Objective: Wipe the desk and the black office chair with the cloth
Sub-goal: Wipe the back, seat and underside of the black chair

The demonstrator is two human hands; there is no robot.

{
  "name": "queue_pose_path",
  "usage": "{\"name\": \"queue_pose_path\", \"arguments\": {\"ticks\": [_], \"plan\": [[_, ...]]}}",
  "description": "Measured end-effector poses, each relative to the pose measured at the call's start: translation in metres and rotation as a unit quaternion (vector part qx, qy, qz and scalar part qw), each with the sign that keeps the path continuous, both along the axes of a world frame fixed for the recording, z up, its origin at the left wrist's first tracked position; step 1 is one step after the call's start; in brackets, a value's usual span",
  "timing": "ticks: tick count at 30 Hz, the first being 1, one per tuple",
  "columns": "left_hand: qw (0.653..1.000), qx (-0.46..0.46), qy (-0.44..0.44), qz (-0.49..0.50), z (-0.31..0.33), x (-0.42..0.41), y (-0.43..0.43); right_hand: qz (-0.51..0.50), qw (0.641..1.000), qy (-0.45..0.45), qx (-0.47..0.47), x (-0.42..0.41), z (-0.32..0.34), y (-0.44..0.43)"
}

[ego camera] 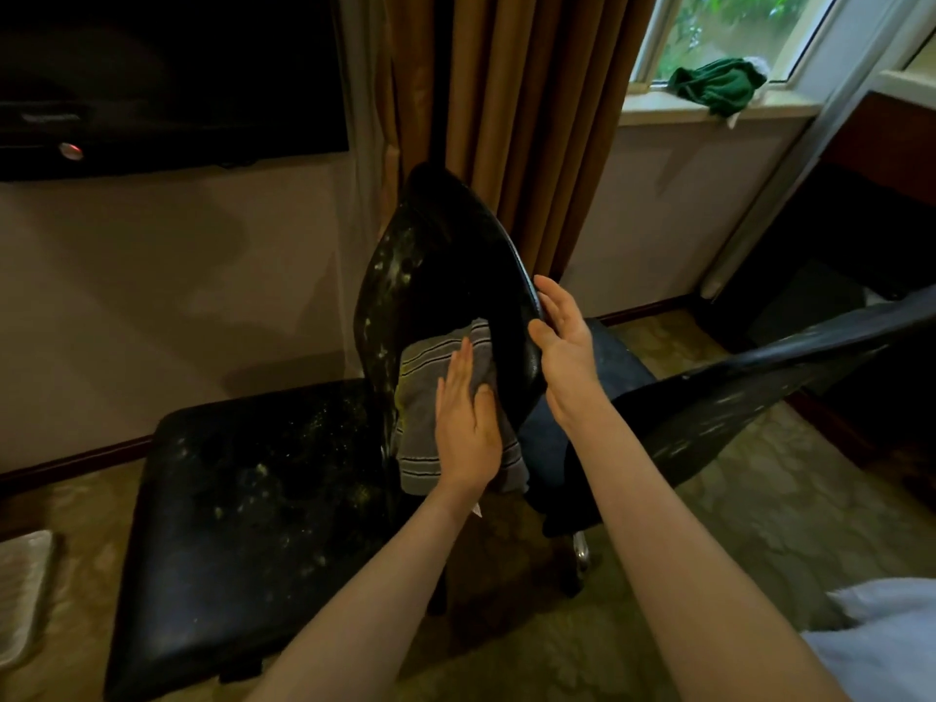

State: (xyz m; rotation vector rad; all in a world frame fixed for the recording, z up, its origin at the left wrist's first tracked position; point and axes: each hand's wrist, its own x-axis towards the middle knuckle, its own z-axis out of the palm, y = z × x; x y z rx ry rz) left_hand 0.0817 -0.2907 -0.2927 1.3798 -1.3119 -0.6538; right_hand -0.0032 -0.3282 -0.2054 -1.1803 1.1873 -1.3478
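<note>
The black office chair is made of smooth, shiny stuff like leather. It has a wide flat seat and a tall curved back that gets narrow and round at the top. Pale yellow-white spots and specks are all over the seat and run down the left side of the back, so the chair looks dirty. A soft grey cloth with thin dark and white stripes lies flat against the lower part of the chair's back. Its bottom end hangs down past the back's lower edge. The left hand is spread wide on the cloth, fingers straight, pressing it onto the chair's back. The right hand is wide too, fingers straight and pointing up, and it touches the right edge of the chair's back with the thumb on the rim. Just to the right of the chair is a second dark chair with whitish scuffs on its leaning back. Behind the chair hangs a long brown curtain in soft folds. Up and to the right of the chair, a crumpled dark green rag sits on a pale window sill. Under the chair is a tan carpet with a pale leafy pattern.
</note>
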Motion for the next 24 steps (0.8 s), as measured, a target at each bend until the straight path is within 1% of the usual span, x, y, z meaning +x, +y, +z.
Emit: {"name": "queue_pose_path", "arguments": {"ticks": [3, 5, 7, 8, 9, 11, 14, 15, 17, 18, 19, 20, 21, 22, 23, 24], "plan": [[0.998, 0.04, 0.037, 0.024, -0.006, 0.011, -0.012, 0.001, 1.0, 0.029, 0.01, 0.0, 0.003, -0.002], [0.988, 0.127, 0.077, 0.046, -0.012, 0.027, -0.025, 0.001, 0.999, 0.037, 0.017, -0.002, 0.003, -0.001], [0.965, 0.235, 0.112, 0.037, -0.018, 0.045, -0.041, -0.002, 0.999, 0.044, 0.019, -0.002, 0.003, 0.0], [0.956, 0.266, 0.121, 0.024, -0.018, 0.052, -0.047, -0.006, 0.998, 0.054, 0.019, -0.002, 0.003, 0.0], [0.954, 0.273, 0.124, 0.011, -0.017, 0.055, -0.05, -0.011, 0.997, 0.069, 0.017, -0.001, 0.004, -0.001], [0.96, 0.25, 0.125, 0.006, -0.01, 0.053, -0.052, -0.029, 0.994, 0.103, 0.016, 0.002, 0.009, -0.002], [0.976, 0.189, 0.108, 0.031, 0.003, 0.052, -0.051, -0.056, 0.985, 0.163, 0.031, 0.014, 0.013, -0.003], [0.982, 0.158, 0.098, 0.02, 0.009, 0.052, -0.052, -0.062, 0.98, 0.187, 0.033, 0.016, 0.012, -0.003], [0.992, 0.091, 0.074, -0.044, 0.025, 0.051, -0.059, -0.076, 0.969, 0.233, 0.037, 0.019, 0.013, -0.004], [0.993, 0.064, 0.059, -0.082, 0.033, 0.049, -0.063, -0.081, 0.96, 0.266, 0.043, 0.021, 0.017, -0.006], [0.992, 0.039, 0.044, -0.115, 0.042, 0.047, -0.068, -0.087, 0.941, 0.321, 0.055, 0.023, 0.024, -0.007], [0.99, 0.024, 0.036, -0.134, 0.048, 0.044, -0.074, -0.092, 0.909, 0.401, 0.068, 0.027, 0.031, -0.01], [0.989, 0.017, 0.031, -0.141, 0.052, 0.043, -0.082, -0.105, 0.868, 0.479, 0.076, 0.035, 0.039, -0.013], [0.99, 0.02, 0.027, -0.138, 0.054, 0.041, -0.09, -0.121, 0.836, 0.529, 0.076, 0.045, 0.048, -0.018], [0.991, 0.033, 0.011, -0.127, 0.052, 0.038, -0.097, -0.129, 0.819, 0.556, 0.067, 0.055, 0.056, -0.023], [0.992, 0.048, -0.028, -0.114, 0.048, 0.036, -0.103, -0.126, 0.81, 0.571, 0.05, 0.065, 0.061, -0.029]]}}
